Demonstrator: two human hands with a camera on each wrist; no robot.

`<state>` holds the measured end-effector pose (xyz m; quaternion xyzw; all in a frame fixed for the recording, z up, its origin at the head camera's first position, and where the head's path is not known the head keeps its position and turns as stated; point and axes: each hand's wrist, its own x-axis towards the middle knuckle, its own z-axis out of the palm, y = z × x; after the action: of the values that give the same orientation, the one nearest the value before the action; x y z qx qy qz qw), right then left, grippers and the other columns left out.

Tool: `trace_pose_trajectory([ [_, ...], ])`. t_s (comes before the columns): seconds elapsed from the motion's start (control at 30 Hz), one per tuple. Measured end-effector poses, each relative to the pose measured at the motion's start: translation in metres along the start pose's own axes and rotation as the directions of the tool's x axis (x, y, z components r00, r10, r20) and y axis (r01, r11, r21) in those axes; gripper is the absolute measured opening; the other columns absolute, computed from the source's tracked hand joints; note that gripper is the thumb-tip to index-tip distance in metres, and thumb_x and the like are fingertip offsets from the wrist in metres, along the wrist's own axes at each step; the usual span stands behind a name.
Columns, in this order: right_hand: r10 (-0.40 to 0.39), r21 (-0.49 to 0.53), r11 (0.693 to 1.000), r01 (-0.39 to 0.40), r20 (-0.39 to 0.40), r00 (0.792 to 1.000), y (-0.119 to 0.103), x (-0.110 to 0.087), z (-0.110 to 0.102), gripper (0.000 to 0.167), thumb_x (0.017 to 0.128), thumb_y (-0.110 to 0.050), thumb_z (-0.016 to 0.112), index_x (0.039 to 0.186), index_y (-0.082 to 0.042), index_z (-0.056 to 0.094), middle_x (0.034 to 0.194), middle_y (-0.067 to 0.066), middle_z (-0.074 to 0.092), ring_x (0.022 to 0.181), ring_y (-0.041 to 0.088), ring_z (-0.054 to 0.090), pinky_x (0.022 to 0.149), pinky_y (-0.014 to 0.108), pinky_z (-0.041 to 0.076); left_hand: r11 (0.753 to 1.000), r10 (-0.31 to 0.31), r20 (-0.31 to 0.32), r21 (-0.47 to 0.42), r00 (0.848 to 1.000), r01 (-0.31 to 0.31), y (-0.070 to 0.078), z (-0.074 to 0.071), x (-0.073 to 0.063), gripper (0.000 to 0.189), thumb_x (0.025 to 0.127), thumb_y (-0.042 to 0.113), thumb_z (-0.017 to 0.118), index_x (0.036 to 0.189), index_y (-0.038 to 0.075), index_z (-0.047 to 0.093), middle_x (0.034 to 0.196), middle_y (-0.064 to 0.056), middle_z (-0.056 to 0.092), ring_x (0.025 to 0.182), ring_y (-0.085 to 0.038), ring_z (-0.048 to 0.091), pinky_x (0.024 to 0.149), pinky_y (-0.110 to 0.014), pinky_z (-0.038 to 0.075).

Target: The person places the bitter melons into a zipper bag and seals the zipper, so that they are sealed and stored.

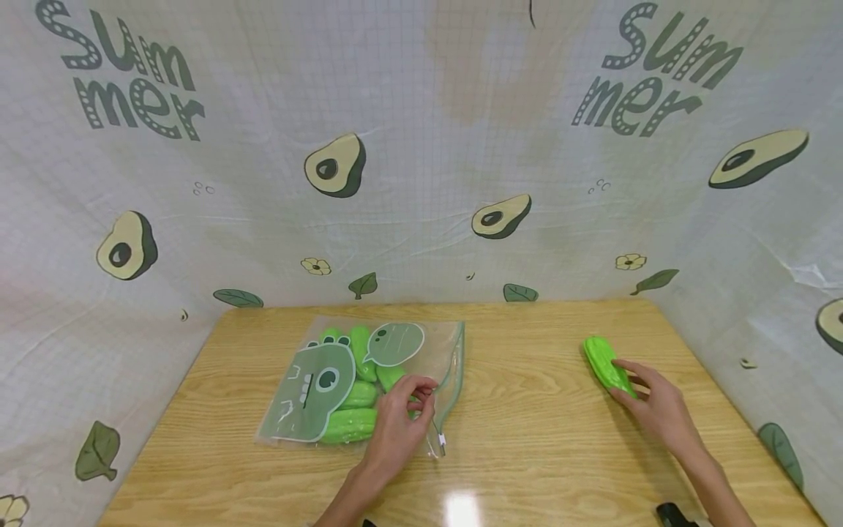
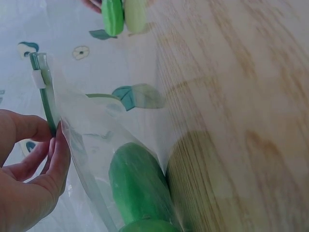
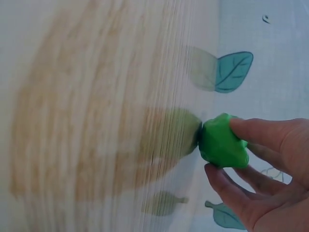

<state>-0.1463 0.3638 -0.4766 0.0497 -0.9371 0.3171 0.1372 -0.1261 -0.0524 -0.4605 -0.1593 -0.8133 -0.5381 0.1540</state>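
On the left half of the table lies a clear zip bag printed with a green monster face. Several bright green, ridged toy cucumbers are inside it. My left hand pinches the bag's green zip edge between thumb and fingers, lifting that side, as the left wrist view shows; a white slider sits further along the strip. Far to the right, my right hand grips one more toy cucumber by its near end. In the right wrist view this toy cucumber appears end-on, touching or just above the table.
The wooden table is bounded by a pale cloth with avocado and leaf prints at the back and sides. A dark object shows beside the right forearm at the bottom edge.
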Motion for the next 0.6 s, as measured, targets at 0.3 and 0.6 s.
trace_pose_trajectory([
  [0.3,0.064,-0.011,0.998,-0.063,0.037,0.997,-0.0043,0.0029,-0.0017,0.05,0.09,-0.006,0.078,0.133,0.011,0.058,0.128,0.041,0.058,0.108,0.056,0.062,0.077,0.049,0.061,1.0,0.002,-0.003,0.003,1.0,-0.002,0.0002,-0.0001,0.0,0.022,0.086,-0.015,0.067,0.102,-0.001,0.07,0.093,-0.007,0.068,0.082,-0.016,0.066,0.072,-0.024,0.061],
  [0.6,0.082,-0.004,0.997,-0.082,0.058,0.995,-0.0055,0.004,-0.0038,0.05,0.095,-0.018,0.075,0.133,0.011,0.059,0.127,0.043,0.057,0.104,0.056,0.065,0.073,0.051,0.061,1.0,-0.008,-0.006,-0.004,1.0,0.008,0.0004,-0.0006,0.0,0.022,0.086,-0.015,0.067,0.103,-0.001,0.07,0.093,-0.007,0.068,0.082,-0.016,0.065,0.072,-0.024,0.061],
])
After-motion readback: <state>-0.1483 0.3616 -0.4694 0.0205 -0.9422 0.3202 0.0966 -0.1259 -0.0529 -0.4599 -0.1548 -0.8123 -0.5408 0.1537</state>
